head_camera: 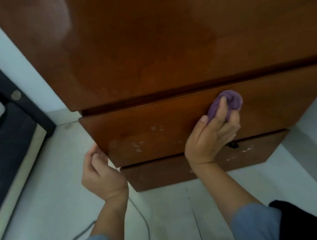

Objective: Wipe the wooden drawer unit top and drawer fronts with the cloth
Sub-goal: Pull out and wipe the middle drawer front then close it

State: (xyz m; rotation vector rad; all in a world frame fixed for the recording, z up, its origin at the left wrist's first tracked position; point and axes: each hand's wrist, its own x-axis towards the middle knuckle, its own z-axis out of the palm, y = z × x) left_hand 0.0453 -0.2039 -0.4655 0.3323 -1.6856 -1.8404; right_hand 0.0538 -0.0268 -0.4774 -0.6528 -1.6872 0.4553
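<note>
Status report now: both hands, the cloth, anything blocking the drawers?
Right hand grips purple cloth, pressed on upper drawer front. Left hand empty, at drawer's left corner. White marks remain. Nothing blocking.

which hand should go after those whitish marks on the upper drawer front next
The right hand, probably: it already grips the purple cloth against the upper drawer front, just right of the whitish marks. The left hand is empty at the drawer's left edge.

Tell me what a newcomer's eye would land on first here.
The purple cloth, bunched in the right hand and pressed to the upper drawer front. Next, the whitish marks low on that drawer front, near the empty left hand at its corner.
</note>
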